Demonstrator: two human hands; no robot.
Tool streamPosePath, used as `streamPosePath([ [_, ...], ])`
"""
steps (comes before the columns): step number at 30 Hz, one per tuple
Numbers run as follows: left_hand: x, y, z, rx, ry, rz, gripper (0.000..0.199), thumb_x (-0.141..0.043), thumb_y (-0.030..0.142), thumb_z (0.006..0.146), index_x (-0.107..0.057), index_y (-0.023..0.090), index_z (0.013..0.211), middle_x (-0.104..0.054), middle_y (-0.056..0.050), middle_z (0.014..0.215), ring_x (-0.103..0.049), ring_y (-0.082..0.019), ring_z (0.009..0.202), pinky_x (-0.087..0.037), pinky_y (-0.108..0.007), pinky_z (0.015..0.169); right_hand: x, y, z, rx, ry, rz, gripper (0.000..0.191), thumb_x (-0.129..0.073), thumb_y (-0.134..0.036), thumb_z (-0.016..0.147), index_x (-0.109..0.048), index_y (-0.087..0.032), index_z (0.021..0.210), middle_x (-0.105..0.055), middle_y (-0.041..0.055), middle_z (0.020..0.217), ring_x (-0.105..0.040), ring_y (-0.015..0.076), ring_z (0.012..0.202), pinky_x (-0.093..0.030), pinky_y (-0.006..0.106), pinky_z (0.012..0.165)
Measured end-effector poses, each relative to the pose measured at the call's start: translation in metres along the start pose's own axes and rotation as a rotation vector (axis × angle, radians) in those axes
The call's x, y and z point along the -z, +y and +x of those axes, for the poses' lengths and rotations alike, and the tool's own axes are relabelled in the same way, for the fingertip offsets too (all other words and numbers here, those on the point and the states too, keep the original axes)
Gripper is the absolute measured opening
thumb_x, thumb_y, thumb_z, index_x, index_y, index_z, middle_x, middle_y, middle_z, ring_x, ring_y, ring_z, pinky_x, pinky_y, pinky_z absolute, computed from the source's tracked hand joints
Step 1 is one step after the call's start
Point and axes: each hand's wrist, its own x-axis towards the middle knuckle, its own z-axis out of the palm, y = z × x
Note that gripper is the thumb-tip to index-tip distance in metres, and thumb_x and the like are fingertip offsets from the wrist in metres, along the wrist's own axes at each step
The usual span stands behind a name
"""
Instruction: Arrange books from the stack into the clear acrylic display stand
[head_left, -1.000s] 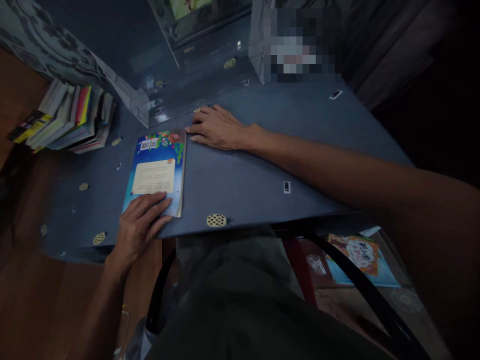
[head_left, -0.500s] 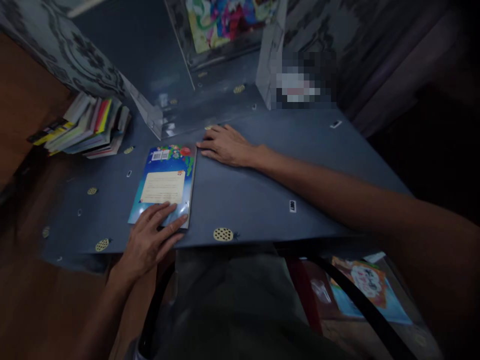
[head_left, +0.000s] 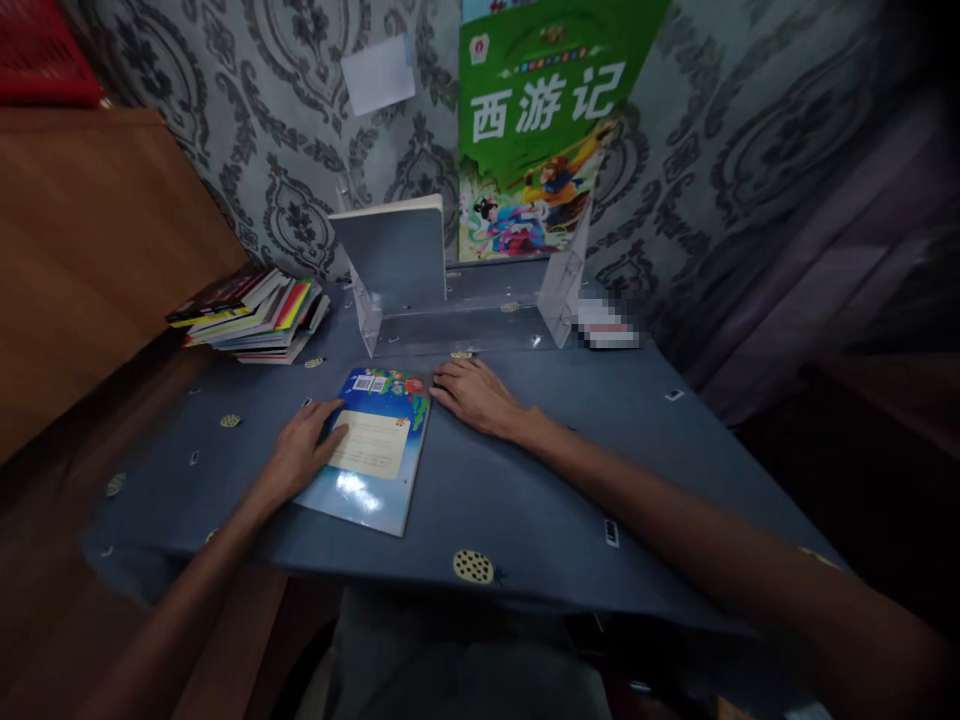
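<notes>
A blue paperback book (head_left: 367,495) lies flat on the cloth-covered table, its back cover up with a pale text panel and barcodes. My left hand (head_left: 306,445) rests at the book's left edge, thumb over the cover and fingers stretched along the side. To the right of the book, my right hand (head_left: 480,400) lies open on the tablecloth, fingertips close to the book's upper right edge. Behind both hands stands a clear plastic book rack (head_left: 566,285). A dark book or panel (head_left: 394,250) stands upright at its left end.
Several books (head_left: 262,320) are stacked unevenly at the table's back left. A green picture (head_left: 536,130) with Chinese characters and cartoon figures is upright at the back. A blurred-out white item (head_left: 611,330) lies right of the rack. A wooden cabinet (head_left: 97,240) borders the left.
The view has tilted up, showing more wall and the green picture. My left hand has moved from the book's bottom edge up to its left side. My right hand stays beside the book.
</notes>
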Motion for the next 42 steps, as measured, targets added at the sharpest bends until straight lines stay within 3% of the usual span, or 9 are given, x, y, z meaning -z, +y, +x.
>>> streamPosePath([
  [5, -0.008, -0.002, -0.004, -0.041, 0.037, 0.016, 0.047, -0.042, 0.044, 0.099, -0.063, 0.016, 0.131, -0.067, -0.013, 0.130, -0.059, -0.029, 0.123, -0.043, -0.052, 0.113, -0.006, -0.003, 0.004, -0.055, 0.067, -0.037, 0.035, -0.046, -0.034, 0.105, -0.075, -0.014, 0.107, -0.075, 0.0128, 0.112, -0.062, 0.0255, 0.112, -0.040, 0.039, 0.100],
  [10, -0.016, -0.002, -0.007, -0.046, 0.112, 0.001, 0.042, -0.044, 0.039, 0.099, -0.066, 0.018, 0.128, -0.067, -0.013, 0.128, -0.061, -0.028, 0.119, -0.048, -0.050, 0.107, -0.010, -0.010, 0.000, 0.057, 0.207, 0.002, 0.032, -0.053, -0.033, 0.102, -0.070, -0.014, 0.121, -0.070, 0.0154, 0.127, -0.060, 0.0277, 0.119, -0.043, 0.043, 0.103],
  [13, -0.016, -0.003, -0.008, -0.065, 0.128, -0.015, 0.042, -0.044, 0.040, 0.100, -0.066, 0.017, 0.128, -0.067, -0.013, 0.128, -0.061, -0.027, 0.118, -0.048, -0.050, 0.106, -0.011, -0.013, -0.004, 0.175, 0.120, 0.099, 0.037, -0.048, -0.030, 0.104, -0.062, -0.015, 0.134, -0.067, 0.0148, 0.134, -0.061, 0.0247, 0.124, -0.043, 0.044, 0.109],
  [20, -0.013, 0.006, -0.020, -0.031, 0.160, 0.067, 0.040, -0.042, 0.035, 0.100, -0.069, 0.017, 0.123, -0.071, -0.014, 0.120, -0.066, -0.028, 0.110, -0.050, -0.050, 0.104, -0.011, -0.013, -0.009, 0.084, -0.004, 0.171, 0.043, -0.048, -0.031, 0.103, -0.056, -0.013, 0.142, -0.057, 0.0187, 0.147, -0.052, 0.0261, 0.140, -0.033, 0.053, 0.120],
  [24, -0.011, 0.020, -0.043, -0.028, 0.159, 0.124, 0.043, -0.040, 0.034, 0.100, -0.069, 0.013, 0.125, -0.072, -0.018, 0.118, -0.067, -0.031, 0.111, -0.048, -0.054, 0.106, -0.007, -0.015, -0.018, 0.098, -0.024, 0.229, 0.052, -0.056, -0.039, 0.100, -0.053, -0.014, 0.145, -0.054, 0.0205, 0.149, -0.048, 0.0287, 0.142, -0.029, 0.056, 0.122],
  [29, -0.010, 0.028, -0.084, -0.079, 0.125, 0.153, 0.045, -0.042, 0.040, 0.099, -0.069, 0.018, 0.127, -0.072, -0.016, 0.120, -0.069, -0.031, 0.108, -0.057, -0.049, 0.095, 0.004, -0.017, -0.051, 0.137, -0.113, 0.371, 0.077, -0.067, -0.058, 0.089, -0.045, -0.020, 0.153, -0.044, 0.0190, 0.157, -0.038, 0.0317, 0.149, -0.023, 0.059, 0.124],
  [33, 0.001, 0.014, -0.111, -0.171, 0.027, 0.046, 0.045, -0.046, 0.029, 0.094, -0.067, 0.034, 0.133, -0.074, -0.007, 0.124, -0.072, -0.027, 0.108, -0.060, -0.038, 0.091, 0.021, -0.023, -0.084, 0.114, -0.255, 0.450, 0.100, -0.069, -0.070, 0.079, -0.034, -0.019, 0.158, -0.033, 0.0180, 0.164, -0.026, 0.0341, 0.154, -0.018, 0.056, 0.127],
  [37, 0.013, -0.012, -0.128, -0.315, -0.116, -0.060, 0.068, -0.065, 0.036, 0.083, -0.046, 0.046, 0.148, -0.058, -0.001, 0.147, -0.064, -0.030, 0.126, -0.056, -0.036, 0.100, 0.033, -0.037, -0.111, 0.095, -0.368, 0.456, 0.115, -0.073, -0.073, 0.073, -0.023, -0.021, 0.162, -0.020, 0.0177, 0.168, -0.016, 0.0361, 0.156, -0.014, 0.057, 0.127],
  [42, -0.019, -0.051, -0.132, -0.348, -0.095, 0.038, 0.065, -0.068, 0.046, 0.082, -0.046, 0.055, 0.143, -0.059, 0.002, 0.145, -0.064, -0.031, 0.126, -0.058, -0.040, 0.097, 0.025, -0.049, -0.135, 0.068, -0.367, 0.511, 0.121, -0.078, -0.069, 0.070, -0.010, -0.030, 0.163, -0.012, 0.0121, 0.170, -0.010, 0.0372, 0.157, -0.012, 0.059, 0.126],
])
